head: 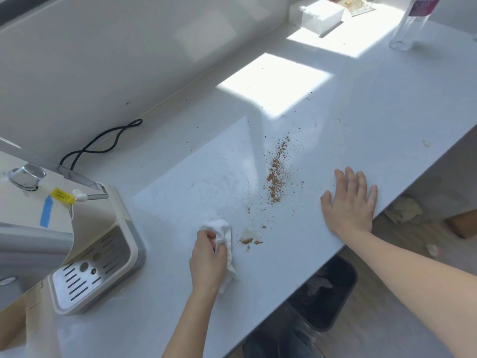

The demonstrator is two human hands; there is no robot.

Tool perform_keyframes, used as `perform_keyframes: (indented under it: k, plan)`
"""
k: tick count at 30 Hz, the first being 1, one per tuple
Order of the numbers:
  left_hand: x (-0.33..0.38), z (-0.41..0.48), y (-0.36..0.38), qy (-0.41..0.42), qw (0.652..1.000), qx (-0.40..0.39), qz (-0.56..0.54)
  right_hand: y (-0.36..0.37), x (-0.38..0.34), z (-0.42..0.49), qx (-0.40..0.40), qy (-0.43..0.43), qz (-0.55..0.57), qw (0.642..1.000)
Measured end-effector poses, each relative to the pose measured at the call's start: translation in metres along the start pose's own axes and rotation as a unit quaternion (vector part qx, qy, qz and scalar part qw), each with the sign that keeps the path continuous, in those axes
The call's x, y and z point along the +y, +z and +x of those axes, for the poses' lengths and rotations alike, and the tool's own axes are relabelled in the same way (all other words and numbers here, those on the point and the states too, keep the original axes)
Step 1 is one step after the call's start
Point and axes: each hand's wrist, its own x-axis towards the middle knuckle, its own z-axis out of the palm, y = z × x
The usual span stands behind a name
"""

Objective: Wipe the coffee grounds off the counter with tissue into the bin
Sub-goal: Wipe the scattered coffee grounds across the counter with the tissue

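- Wiping step: left hand grips the tissue beside the coffee grounds on the bench.
- Right hand rests flat, fingers straight.
- Next: sweep grounds toward the bin, seemingly under the edge.

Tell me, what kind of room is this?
Probably a kitchen or coffee corner: a coffee machine stands on a long white counter, coffee grounds lie spilled on it, and a black bin sits below its edge.
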Motion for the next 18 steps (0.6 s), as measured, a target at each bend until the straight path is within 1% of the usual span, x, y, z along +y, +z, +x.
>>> perform_keyframes:
  k: [5,10,11,13,15,16,18]
  plan:
    - [0.025,-0.010,0.024,0.030,1.000,-0.007,-0.007,-0.004,-0.002,-0.001,0.000,0.002,-0.003,1.000]
    - [0.036,-0.008,0.034,0.034,0.999,-0.025,-0.011,-0.005,-0.002,-0.001,-0.003,0.002,-0.008,1.000]
    - [0.036,-0.007,0.034,0.024,0.999,-0.032,-0.026,-0.005,-0.002,-0.001,-0.005,0.002,-0.010,1.000]
    - [0.032,-0.001,0.030,-0.026,0.992,-0.045,-0.117,-0.007,-0.003,-0.001,-0.011,0.004,-0.015,1.000]
    - [0.022,0.010,0.019,-0.078,0.971,-0.022,-0.225,-0.007,-0.004,-0.002,-0.013,0.006,-0.024,1.000]
    - [0.017,0.016,0.012,-0.085,0.967,0.003,-0.239,-0.007,-0.004,-0.002,-0.013,0.007,-0.027,1.000]
    - [0.012,0.029,0.002,-0.066,0.975,0.047,-0.206,-0.008,-0.004,-0.001,-0.016,0.009,-0.031,0.999]
